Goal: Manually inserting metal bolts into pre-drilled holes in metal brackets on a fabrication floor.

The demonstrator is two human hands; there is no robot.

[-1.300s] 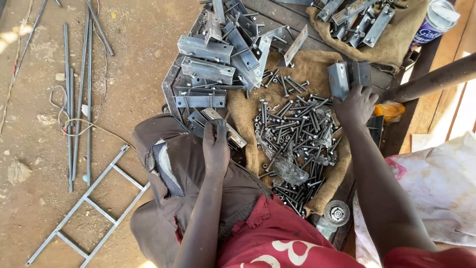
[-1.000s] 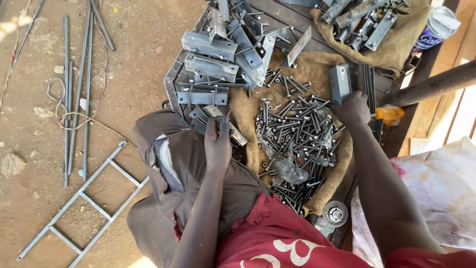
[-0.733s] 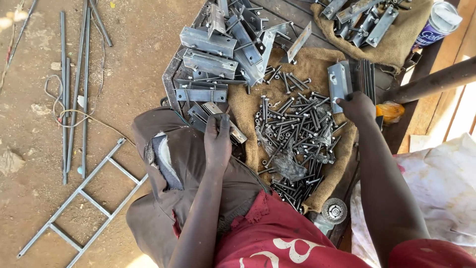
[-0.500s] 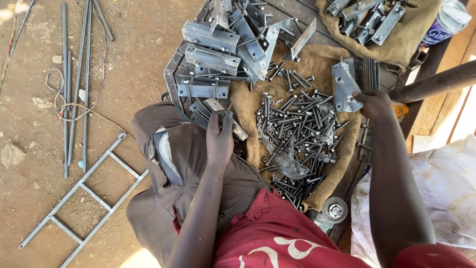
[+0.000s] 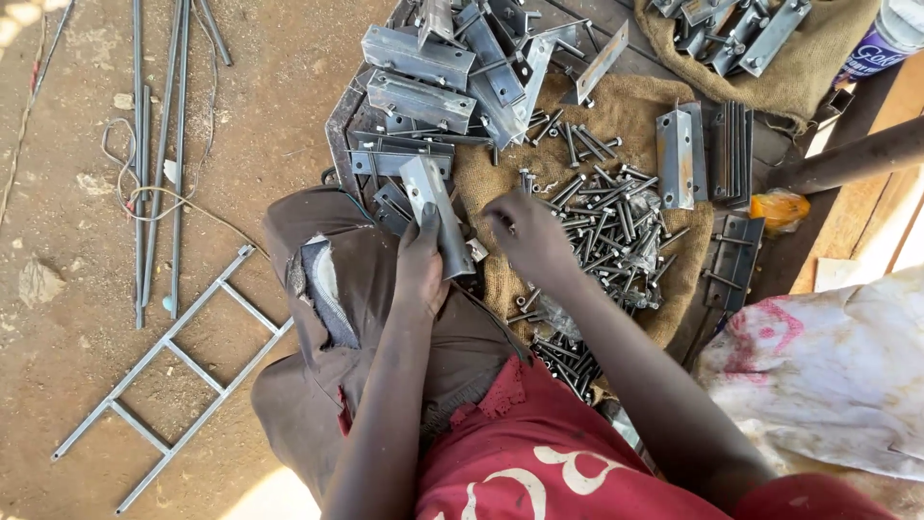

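Left hand [image 5: 421, 265] closed around a grey metal bracket [image 5: 435, 214], braced against the knee for steadiness; right hand [image 5: 527, 234] loosely curled, fingertips among bolts [image 5: 616, 217] pooled on burlap sacking [image 5: 630, 96], grasp indiscernible.

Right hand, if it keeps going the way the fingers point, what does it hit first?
The right hand points up-left; first in line is probably the metal bracket held by the left hand, then the stacked brackets. Depth is unclear.

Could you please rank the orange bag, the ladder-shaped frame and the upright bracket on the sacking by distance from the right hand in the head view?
1. Upright bracket, just right of the right hand.
2. Orange bag, farther right.
3. Ladder-shaped frame, far left on the dirt.
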